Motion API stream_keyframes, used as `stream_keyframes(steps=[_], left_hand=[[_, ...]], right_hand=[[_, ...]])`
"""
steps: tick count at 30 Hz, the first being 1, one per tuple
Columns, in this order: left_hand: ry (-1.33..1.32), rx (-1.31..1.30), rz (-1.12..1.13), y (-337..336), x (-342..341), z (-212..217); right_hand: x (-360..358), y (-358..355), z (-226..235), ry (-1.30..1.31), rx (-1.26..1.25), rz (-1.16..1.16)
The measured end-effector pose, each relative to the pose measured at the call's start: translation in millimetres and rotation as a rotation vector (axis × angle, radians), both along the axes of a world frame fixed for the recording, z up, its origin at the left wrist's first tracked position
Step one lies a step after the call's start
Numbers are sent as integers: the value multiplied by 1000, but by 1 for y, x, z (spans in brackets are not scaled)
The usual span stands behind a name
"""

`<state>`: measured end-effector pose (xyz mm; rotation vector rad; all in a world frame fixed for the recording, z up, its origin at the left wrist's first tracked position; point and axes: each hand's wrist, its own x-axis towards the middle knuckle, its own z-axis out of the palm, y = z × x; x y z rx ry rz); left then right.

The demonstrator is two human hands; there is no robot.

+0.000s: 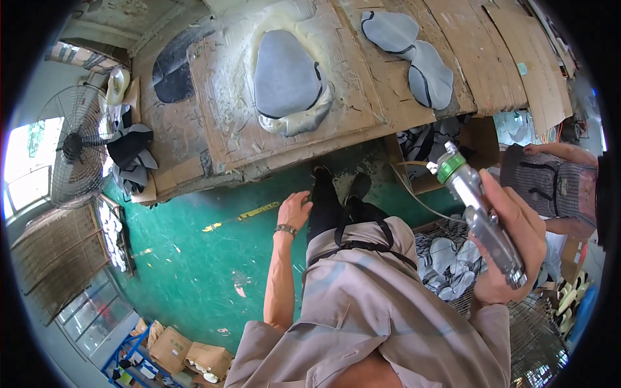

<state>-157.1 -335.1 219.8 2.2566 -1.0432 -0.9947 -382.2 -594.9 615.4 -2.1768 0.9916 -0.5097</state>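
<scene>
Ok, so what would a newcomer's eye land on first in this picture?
Probably the metal tool with a green collar, raised in the right hand on the picture's right. Next, the rounded grey pad on pale-crusted cardboard at the top, and the big wire-caged fan at far left.

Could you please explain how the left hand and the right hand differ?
The right hand grips a grey tool with a green ring; the left hand holds nothing. The right hand has its fingers wrapped; the left hand has its fingers loose. The right hand looks larger in view than the left hand. Both are bare.
</scene>
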Motion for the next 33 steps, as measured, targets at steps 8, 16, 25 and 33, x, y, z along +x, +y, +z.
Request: stream_keyframes(steps=[8,16,25,33], left_hand=[[-1,-302,366,11,27,-3],[-135,-698,801,-55,94,46],[-693,-470,146,-155,172,61],[-680,-500,33,-182,194,52]], right_hand=[[-9,12,12,105,-97,70],[-17,11,4,-48,-211,420],[-49,34,21,235,233,-6],[-74,45,12,195,23,-269]])
